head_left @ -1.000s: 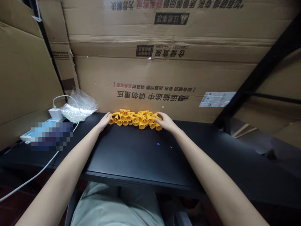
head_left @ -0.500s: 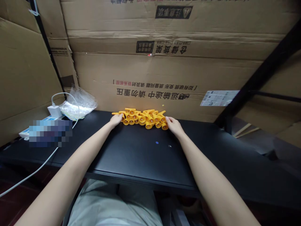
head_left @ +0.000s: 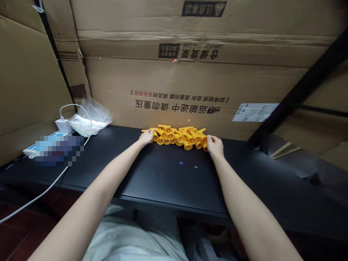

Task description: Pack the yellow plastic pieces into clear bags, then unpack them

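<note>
Several yellow trumpet-shaped plastic pieces (head_left: 181, 138) lie stacked in a low row against the cardboard at the back of the black table (head_left: 163, 177). Their flared round ends face me. At the row's left end, my left hand (head_left: 147, 136) is closed on the pieces there, its fingers partly covering them. My right hand (head_left: 215, 145) holds the right end with its fingers bent against the outermost pieces. Fingertips on both sides are partly hidden. Nearer to me on the tabletop lie a small blue disc (head_left: 181, 163) and a tiny pale bit (head_left: 195, 167).
A tall cardboard sheet (head_left: 152, 78) stands behind the table. On the left are a clear plastic bag (head_left: 94, 117), a white charger (head_left: 63, 125) on a power strip (head_left: 29, 151), a white cable (head_left: 54, 183) and a blurred-out object (head_left: 59, 150). A black metal post (head_left: 293, 85) slants at the right.
Both hands have moved to the right, and the whole row of yellow pieces has slid right between them. The blue disc and the pale bit stay in place on the table.
</note>
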`<state>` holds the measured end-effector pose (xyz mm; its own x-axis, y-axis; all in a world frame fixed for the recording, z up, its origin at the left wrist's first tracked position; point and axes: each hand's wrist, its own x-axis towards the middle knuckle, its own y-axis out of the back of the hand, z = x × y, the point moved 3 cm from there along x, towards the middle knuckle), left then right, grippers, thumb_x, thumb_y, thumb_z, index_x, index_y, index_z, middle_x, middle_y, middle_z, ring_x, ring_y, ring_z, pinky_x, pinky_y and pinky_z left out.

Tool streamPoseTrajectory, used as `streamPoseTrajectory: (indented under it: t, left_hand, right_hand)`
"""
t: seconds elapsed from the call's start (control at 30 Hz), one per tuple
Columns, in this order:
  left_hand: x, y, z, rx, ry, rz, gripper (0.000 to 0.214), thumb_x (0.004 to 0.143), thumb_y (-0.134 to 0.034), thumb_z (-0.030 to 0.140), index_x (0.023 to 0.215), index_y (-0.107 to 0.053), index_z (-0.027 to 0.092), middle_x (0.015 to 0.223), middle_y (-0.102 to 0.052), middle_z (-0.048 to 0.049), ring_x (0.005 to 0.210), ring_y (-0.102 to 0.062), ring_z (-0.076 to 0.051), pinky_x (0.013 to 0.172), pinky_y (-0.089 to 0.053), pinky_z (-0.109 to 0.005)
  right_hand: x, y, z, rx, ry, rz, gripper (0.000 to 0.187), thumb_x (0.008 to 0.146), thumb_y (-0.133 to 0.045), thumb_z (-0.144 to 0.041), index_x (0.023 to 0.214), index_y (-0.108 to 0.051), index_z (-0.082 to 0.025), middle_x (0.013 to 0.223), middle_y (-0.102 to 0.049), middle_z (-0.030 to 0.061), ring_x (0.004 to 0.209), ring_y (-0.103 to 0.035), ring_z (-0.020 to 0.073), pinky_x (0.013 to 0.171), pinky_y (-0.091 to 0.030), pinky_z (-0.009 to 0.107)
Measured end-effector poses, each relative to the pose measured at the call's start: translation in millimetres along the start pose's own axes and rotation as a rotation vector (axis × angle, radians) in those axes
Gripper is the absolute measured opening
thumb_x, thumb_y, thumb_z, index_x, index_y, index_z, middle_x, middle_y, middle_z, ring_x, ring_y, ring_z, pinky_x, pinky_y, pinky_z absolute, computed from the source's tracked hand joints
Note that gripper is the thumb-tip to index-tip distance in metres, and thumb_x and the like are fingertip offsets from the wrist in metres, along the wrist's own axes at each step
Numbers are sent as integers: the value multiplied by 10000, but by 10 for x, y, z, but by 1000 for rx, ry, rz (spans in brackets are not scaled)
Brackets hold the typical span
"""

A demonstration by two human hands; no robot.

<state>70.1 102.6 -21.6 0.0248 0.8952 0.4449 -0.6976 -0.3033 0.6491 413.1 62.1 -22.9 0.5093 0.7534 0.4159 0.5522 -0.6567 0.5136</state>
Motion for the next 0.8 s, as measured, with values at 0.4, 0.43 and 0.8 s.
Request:
streamPoseTrajectory:
  t: [0.4, 0.43, 0.8]
  left_hand:
    - [-327, 1511, -1165, 543, 350, 254, 459, 746, -513, 141, 1186, -511, 9, 1463, -267, -307, 1403, -174, -385, 1090, -202, -547]
    - [-323, 1595, -1220, 599, 348, 231, 456, 752, -496, 137, 1189, -515, 9, 1449, -299, -306, 1394, -203, -385, 1074, -235, -543]
    - [-300, 1921, -1262, 1071, 235, -224, 376, 834, -298, 38, 1059, -599, 54, 1077, -648, -226, 1025, -631, -282, 860, -463, -362]
  right_hand:
    - [-467, 75, -862, -144, 470, 203, 383, 864, -351, -279, 1175, -554, -186, 1301, -513, 153, 1254, -416, 277, 1074, -171, 530]
    - [-573, 27, -998, -151, 554, 158, 388, 874, -344, -269, 1202, -541, -200, 1290, -528, 143, 1245, -428, 272, 1079, -150, 538]
    - [-1461, -845, -1801, -520, 959, -447, 390, 887, -484, -370, 1188, -586, -145, 1140, -633, 164, 1089, -542, 296, 1037, -218, 560]
